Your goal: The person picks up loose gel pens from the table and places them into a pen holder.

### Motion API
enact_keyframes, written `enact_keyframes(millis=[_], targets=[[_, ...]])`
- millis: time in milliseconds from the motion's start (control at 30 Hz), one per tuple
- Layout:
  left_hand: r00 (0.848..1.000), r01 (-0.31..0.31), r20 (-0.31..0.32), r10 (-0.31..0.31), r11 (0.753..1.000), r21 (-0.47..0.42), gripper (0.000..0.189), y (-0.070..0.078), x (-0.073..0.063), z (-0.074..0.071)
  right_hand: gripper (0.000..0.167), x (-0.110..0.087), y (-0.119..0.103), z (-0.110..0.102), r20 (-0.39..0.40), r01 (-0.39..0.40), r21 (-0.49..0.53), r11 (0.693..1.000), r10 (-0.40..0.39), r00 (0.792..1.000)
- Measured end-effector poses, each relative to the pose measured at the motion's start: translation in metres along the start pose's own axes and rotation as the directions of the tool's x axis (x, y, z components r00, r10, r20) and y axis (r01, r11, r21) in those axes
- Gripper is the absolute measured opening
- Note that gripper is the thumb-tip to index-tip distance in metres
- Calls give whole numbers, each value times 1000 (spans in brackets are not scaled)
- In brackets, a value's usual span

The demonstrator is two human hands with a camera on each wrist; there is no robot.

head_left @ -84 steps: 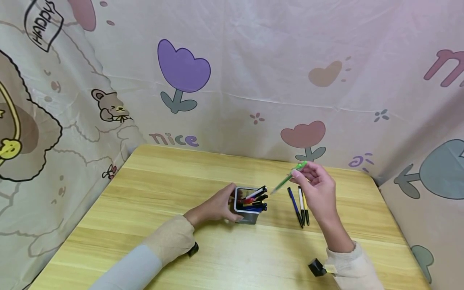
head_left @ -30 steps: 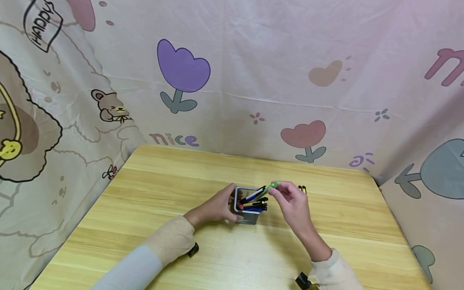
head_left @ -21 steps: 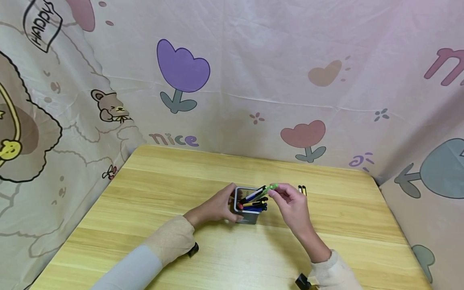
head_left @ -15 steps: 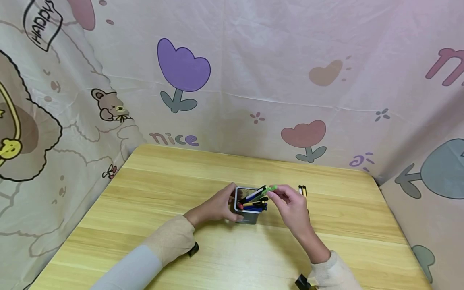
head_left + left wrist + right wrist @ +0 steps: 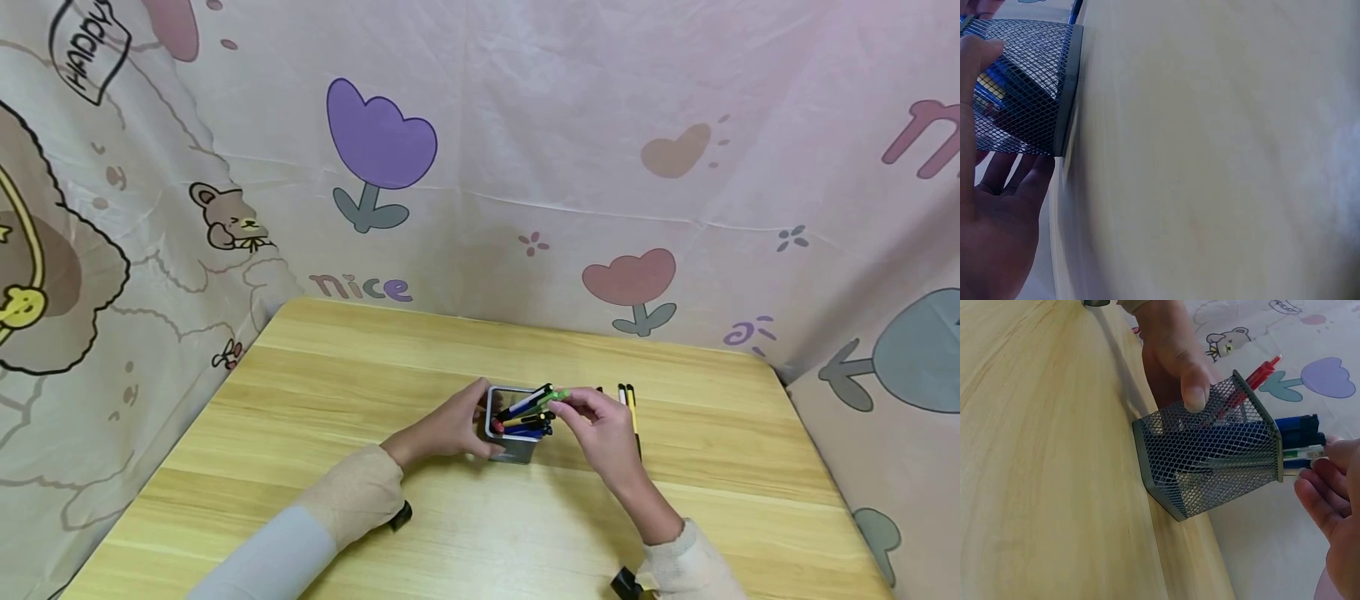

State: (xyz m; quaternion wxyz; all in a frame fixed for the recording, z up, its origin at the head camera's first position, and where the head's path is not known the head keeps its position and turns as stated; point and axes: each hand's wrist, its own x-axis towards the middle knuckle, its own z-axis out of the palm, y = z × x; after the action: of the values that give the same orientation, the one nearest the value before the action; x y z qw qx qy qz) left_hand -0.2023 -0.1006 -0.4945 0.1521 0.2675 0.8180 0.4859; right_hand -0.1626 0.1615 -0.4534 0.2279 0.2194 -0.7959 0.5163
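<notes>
I log a grey pen holder, its walls a diamond mesh. Pens noted: a green pen, a red pen, a blue pen and a yellow pen with black ends. I read the tabletop as honey-yellow wood grain; backdrop cloth cream, printed with a purple tulip and a dusty-red tulip.

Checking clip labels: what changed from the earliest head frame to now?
The right hand moved left and lower, bringing the green pen from outside the pen holder into it, still pinched. Nothing was let go. Unchanged: the left hand grips the pen holder; the white pen and yellow pen lie to its right.
</notes>
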Motion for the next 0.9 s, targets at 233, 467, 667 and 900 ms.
enact_keyframes(millis=[233,467,667,900], targets=[[1000,4,1,-4,1000,-1,73,0,-1,0,15,-1,6,3,30,58,-66,996,-56,998],[1000,1,3,-1,1000,-3,71,1,-1,0,18,-1,7,6,49,80,-97,992,-76,996],[1000,-2,6,2,1000,-10,71,0,0,1,18,-2,8,6,59,80,-118,990,-74,996],[1000,-1,6,1,1000,-21,71,0,0,1,18,-3,7,7,76,80,-141,987,-70,995]])
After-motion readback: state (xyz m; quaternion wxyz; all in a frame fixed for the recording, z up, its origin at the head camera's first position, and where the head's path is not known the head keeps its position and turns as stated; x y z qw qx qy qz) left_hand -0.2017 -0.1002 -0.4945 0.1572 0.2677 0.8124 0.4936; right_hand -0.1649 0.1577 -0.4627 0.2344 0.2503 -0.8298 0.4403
